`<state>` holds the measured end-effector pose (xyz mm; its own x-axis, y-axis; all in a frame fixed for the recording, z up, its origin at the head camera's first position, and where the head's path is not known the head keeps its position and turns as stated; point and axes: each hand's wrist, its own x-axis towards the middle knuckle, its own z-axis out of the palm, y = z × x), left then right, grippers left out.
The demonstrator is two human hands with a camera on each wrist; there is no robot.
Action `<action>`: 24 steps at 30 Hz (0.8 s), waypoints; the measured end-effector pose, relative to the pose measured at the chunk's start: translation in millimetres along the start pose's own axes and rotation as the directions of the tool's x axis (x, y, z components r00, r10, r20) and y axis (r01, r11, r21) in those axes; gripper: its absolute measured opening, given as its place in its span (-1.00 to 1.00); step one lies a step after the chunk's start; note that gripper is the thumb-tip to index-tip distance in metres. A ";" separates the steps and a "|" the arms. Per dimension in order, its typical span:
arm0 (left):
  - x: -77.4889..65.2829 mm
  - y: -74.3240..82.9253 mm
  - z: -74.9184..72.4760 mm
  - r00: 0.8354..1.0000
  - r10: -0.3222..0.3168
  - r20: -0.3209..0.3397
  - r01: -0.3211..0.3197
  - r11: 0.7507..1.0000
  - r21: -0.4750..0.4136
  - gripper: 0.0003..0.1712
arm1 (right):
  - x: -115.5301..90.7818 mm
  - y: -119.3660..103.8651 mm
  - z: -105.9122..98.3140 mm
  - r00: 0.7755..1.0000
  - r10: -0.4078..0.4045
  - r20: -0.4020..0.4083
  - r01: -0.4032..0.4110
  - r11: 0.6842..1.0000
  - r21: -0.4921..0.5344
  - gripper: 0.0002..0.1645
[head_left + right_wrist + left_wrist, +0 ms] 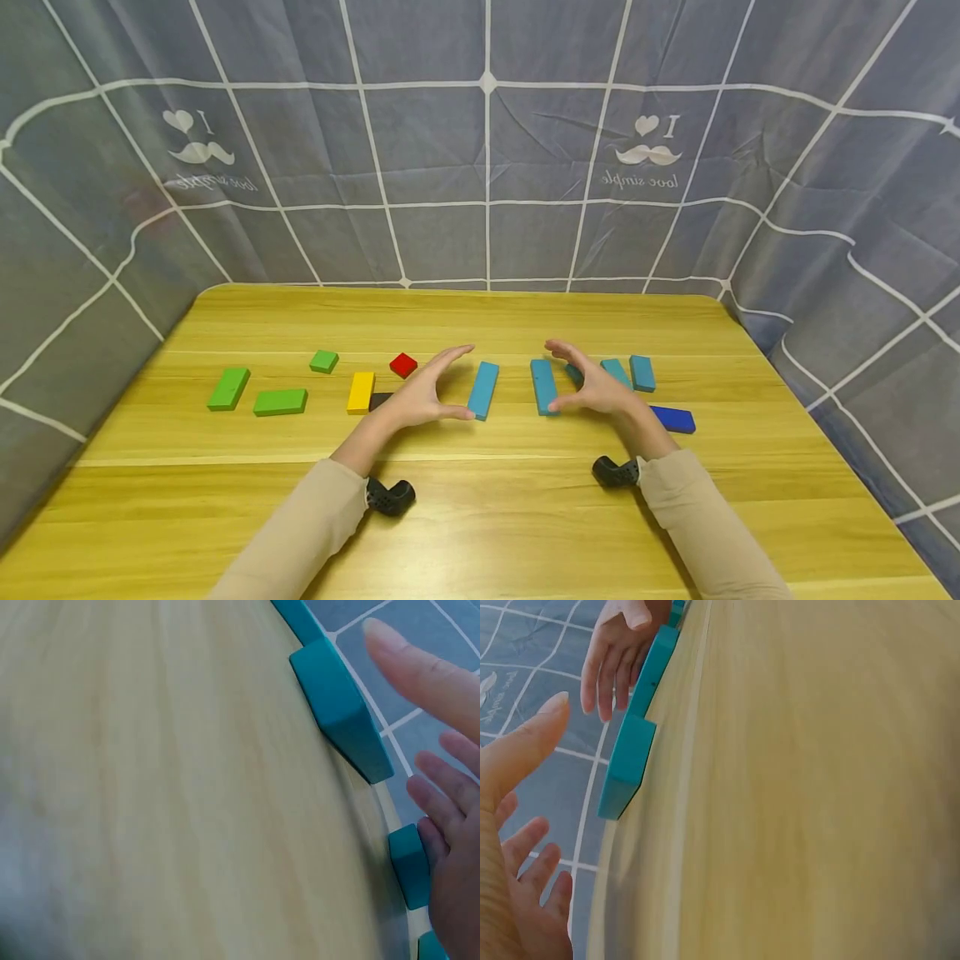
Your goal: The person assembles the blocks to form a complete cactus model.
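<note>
Gray curtain (540, 150) is hanging behind and along both sides, probably screening off the background. Wooden surface (510, 517) is carrying everything; blocks are lying flat, so likely needing no support. Beige sleeves (300, 533) are extending in from the near side.

Left hand (427, 396) and right hand (596, 387) are hovering palms inward, fingers spread and released, grasping nothing. Thumbs are showing clear of the blocks in the wrist views. Spacing is looking like a bracket around the middle pair.

Left light-blue block (483, 391) and right light-blue block (544, 387) are lying well apart between the hands, long sides running away from the person, probably suiting a grip from either side. Dark blue block (675, 419) is sitting beyond the right wrist. Yellow block (361, 393) and two long green blocks (281, 402) are lying left, seemingly grouped by color. Three shorter blue blocks (642, 372) are lying right, partly hidden. Black block (380, 401) is half hiding behind the left hand. Smallest: green square (324, 362), red block (403, 365).
</note>
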<state>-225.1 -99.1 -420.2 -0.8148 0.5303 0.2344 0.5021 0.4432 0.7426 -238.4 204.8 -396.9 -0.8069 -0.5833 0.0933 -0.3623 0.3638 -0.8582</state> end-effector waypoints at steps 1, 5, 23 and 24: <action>1.0 0.0 1.0 1.000 0.005 0.005 -0.005 1.000 0.002 0.10 | 0.5 3.6 0.3 1.000 -0.003 0.004 0.003 1.000 -0.013 0.12; 5.4 0.9 4.4 0.999 0.010 0.039 -0.010 1.000 -0.002 0.11 | 1.0 9.8 1.9 1.000 0.019 0.023 -0.018 0.999 -0.048 0.14; 21.0 -7.2 1.1 0.972 -0.011 0.236 -0.002 0.999 0.053 0.16 | 5.4 27.5 2.3 0.996 0.027 0.087 -0.007 0.976 -0.217 0.22; 21.6 -8.0 1.2 0.970 -0.008 0.243 -0.007 0.998 0.062 0.15 | 5.3 27.2 2.1 0.996 0.025 0.089 -0.004 0.973 -0.230 0.21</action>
<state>-246.4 -90.4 -421.8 -0.7242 0.6862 0.0688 0.5245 0.4833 0.7010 -251.6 210.1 -420.8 -0.7712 -0.6361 0.0262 -0.4562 0.5234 -0.7197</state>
